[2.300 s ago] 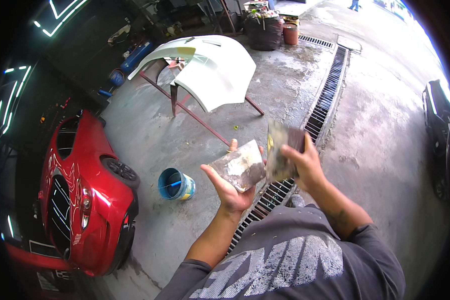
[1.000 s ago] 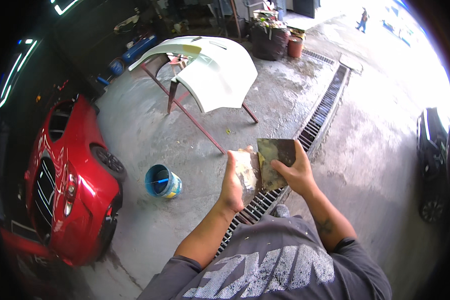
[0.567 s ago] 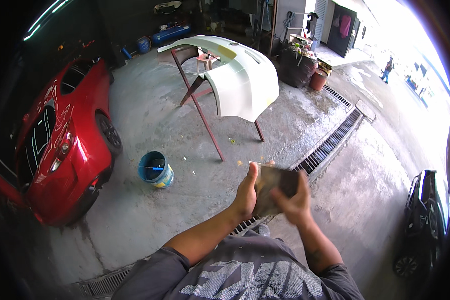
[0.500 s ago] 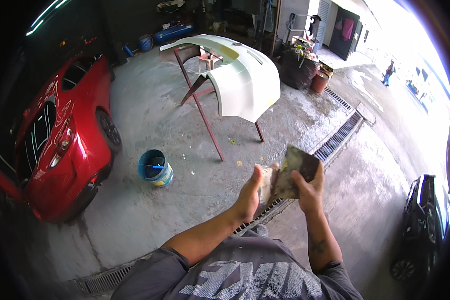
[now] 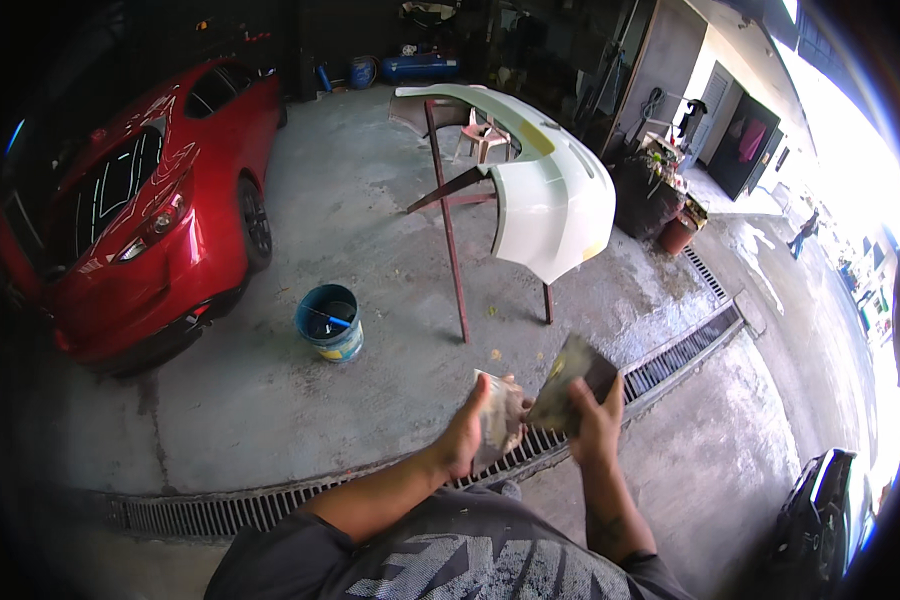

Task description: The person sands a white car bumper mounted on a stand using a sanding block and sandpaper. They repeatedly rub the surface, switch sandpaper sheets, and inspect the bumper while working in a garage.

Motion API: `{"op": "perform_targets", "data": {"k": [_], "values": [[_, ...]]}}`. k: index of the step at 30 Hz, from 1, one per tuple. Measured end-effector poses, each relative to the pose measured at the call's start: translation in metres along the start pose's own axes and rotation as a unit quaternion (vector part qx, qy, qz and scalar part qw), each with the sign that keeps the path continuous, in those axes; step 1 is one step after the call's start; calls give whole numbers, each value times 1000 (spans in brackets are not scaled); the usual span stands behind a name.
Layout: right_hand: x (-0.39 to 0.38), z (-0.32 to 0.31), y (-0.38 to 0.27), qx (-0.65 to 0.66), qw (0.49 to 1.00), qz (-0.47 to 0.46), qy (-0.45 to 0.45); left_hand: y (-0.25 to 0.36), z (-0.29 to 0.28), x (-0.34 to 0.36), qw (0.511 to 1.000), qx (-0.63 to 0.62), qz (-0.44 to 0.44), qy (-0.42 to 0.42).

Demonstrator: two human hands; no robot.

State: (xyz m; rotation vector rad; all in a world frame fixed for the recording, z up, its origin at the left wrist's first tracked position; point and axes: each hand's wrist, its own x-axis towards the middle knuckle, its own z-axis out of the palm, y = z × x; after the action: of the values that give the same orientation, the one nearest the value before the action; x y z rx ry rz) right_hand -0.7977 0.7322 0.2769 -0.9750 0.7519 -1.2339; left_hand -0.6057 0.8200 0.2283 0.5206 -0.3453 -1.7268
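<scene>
My left hand (image 5: 460, 440) is closed round a pale, stained piece of sheet (image 5: 497, 415), its thumb up along the near edge. Just to the right, my right hand (image 5: 598, 428) grips a dark, worn square sheet that looks like sandpaper (image 5: 572, 372), with the thumb pressed flat on its face. Both pieces are held up in front of my chest, close together; I cannot tell whether they touch. Beyond them a white car bumper (image 5: 560, 205) rests on a reddish metal stand (image 5: 448, 240). Its lower edge shows yellowish patches.
A blue bucket (image 5: 332, 340) with a blue-handled tool stands left of the bumper. A red car (image 5: 160, 230) is parked at left. A drain grate (image 5: 240, 515) crosses the floor before me. Bins and rubbish (image 5: 660, 200) stand far right; a dark vehicle (image 5: 815, 520) sits near right.
The view has turned, so the car, bumper and bucket sit differently in the picture. Both hands appear lower and further left, still holding the same pieces.
</scene>
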Motion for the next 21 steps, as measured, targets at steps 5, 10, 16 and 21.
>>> {"op": "perform_targets", "data": {"k": [5, 10, 16, 21], "values": [[48, 23, 33, 28, 999, 16, 6, 79, -44, -61, 982, 163, -66, 73], [44, 83, 63, 79, 988, 125, -43, 122, -46, -59, 954, 293, -50, 40], [76, 109, 79, 115, 980, 143, -72, 163, -59, 25, 969, 234, 18, 81], [166, 55, 88, -183, 959, 99, -194, 204, -105, 134, 941, 287, 104, 145]]}}
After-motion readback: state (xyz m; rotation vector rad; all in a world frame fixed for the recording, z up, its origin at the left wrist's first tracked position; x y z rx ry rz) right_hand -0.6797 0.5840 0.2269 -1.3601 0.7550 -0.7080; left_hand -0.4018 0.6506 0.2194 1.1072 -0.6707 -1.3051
